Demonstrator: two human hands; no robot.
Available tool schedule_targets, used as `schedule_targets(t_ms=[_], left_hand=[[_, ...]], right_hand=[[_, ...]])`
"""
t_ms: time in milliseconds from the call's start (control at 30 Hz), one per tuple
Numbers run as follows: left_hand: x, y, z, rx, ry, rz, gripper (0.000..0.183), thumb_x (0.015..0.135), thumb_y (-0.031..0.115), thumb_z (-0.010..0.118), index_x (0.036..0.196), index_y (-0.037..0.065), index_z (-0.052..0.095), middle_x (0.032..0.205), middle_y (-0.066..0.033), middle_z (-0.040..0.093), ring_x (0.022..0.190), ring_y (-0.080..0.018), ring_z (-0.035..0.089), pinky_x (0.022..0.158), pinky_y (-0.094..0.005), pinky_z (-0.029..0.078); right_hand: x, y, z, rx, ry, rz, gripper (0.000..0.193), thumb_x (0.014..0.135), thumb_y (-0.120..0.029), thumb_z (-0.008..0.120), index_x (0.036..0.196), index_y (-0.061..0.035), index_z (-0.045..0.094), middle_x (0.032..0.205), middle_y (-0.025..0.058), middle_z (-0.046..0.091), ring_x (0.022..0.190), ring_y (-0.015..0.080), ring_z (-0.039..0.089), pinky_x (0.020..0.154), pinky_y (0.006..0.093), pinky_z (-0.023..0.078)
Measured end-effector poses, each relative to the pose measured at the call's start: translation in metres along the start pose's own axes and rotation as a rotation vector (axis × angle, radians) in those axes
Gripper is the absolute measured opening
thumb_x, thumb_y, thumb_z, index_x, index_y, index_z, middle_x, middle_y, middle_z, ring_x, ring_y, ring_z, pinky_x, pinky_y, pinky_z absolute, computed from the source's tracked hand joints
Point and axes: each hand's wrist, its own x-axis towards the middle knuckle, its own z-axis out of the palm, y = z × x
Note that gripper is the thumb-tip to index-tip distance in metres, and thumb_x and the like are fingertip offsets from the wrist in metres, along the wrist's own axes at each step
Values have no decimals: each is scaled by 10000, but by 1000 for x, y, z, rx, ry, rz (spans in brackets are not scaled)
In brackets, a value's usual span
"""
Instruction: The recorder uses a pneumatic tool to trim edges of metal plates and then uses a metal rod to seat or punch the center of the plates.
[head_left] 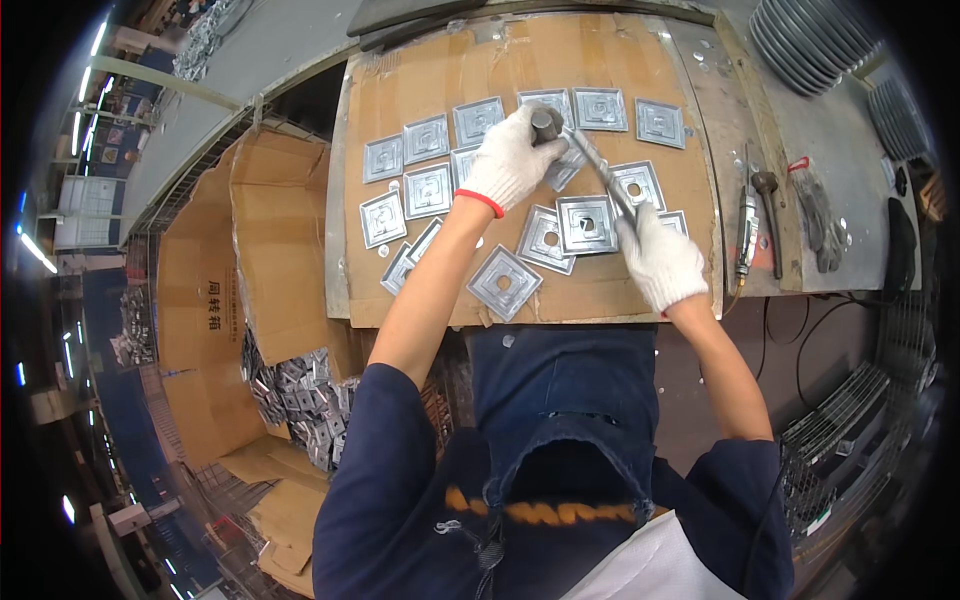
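My left hand [510, 160], in a white knit glove with a red cuff, is closed around a dark round-ended tool [546, 124] over the cardboard-covered bench. My right hand [660, 262], gloved alike, grips the lower end of a long grey bar [603, 172]. The bar slants up to my left hand; whether it joins the dark piece, I cannot tell. Beneath it lies a square metal plate [574, 238] with a round centre hole, overlapping another holed plate [537, 250]. A tilted plate [504, 283] rests nearer me. Several stepped square plates [425, 137] are spread behind and to the left.
A cardboard sheet [420, 85] covers the bench top. On the right lie a hammer [768, 215], a slim air tool [746, 230] and grey gloves [822, 225]. Stacked round discs [810, 40] stand back right. At left, a large cardboard box [200, 300] holds many metal pieces [310, 405].
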Motion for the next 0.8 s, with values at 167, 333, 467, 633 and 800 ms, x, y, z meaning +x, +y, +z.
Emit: schedule_targets(t_ms=[167, 333, 467, 633, 800], left_hand=[[2, 0, 8, -48, -2, -56, 356, 915, 174, 835, 1208, 30, 693, 992, -121, 775, 882, -217, 730, 863, -356, 602], [2, 16, 5, -103, 12, -112, 360, 898, 180, 843, 1195, 34, 701, 987, -118, 781, 883, -206, 736, 878, -342, 598], [0, 3, 4, -70, 14, -91, 335, 903, 168, 836, 1180, 32, 707, 998, -111, 786, 887, -189, 734, 878, -336, 599], [-8, 9, 3, -76, -128, 39, 311, 941, 145, 830, 1214, 45, 721, 1013, -78, 786, 908, -172, 729, 890, -334, 602], [-16, 26, -8, 50, -136, 25, 322, 939, 154, 847, 1228, 81, 724, 1051, -108, 776, 949, -175, 737, 895, -342, 607]], right_hand=[[-22, 5, 11, 21, 76, 10, 423, 1099, -463, 566, 1131, -45, 620, 800, 267, 736, 755, 492, 735, 692, 592, 569], [-22, 5, 19, 37, -38, 41, 429, 1106, -452, 544, 1239, -47, 583, 828, 282, 743, 801, 518, 733, 740, 608, 571], [-24, -3, 7, 117, -14, 85, 417, 1104, -447, 543, 1220, -48, 588, 830, 281, 742, 813, 518, 734, 758, 617, 569], [43, -18, -5, 62, 33, -45, 428, 1107, -463, 518, 1199, -52, 597, 870, 290, 747, 858, 510, 739, 790, 604, 575], [53, -26, -9, 42, 52, -101, 436, 1104, -461, 519, 1158, -38, 610, 881, 281, 753, 867, 494, 746, 795, 592, 580]])
